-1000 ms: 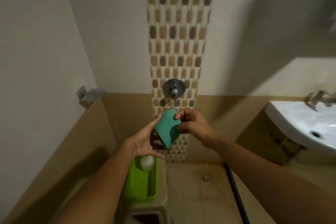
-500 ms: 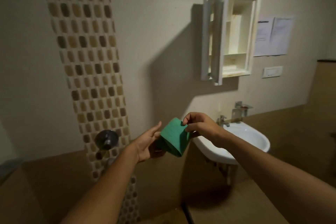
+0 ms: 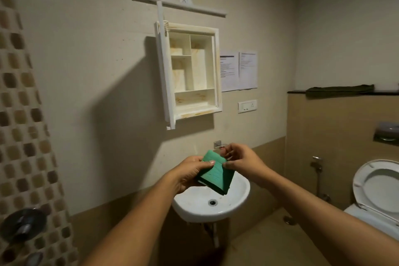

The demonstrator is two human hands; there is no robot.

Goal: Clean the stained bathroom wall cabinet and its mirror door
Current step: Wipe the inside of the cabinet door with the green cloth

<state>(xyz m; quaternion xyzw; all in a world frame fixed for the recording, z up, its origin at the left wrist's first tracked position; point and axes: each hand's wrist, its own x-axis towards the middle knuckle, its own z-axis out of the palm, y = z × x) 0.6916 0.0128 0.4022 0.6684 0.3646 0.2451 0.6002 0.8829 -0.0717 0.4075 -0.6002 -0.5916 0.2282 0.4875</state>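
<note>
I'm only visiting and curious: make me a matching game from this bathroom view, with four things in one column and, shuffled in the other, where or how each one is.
Things:
1. green cloth
2. cabinet door
3. toilet seat
4. dark towel

Place or state:
A. lying on the ledge of the right wall
B. swung open, seen edge-on
C. held between the left hand and the right hand
D. tipped up

Pairs: 1-C, 2-B, 3-D, 4-A
</note>
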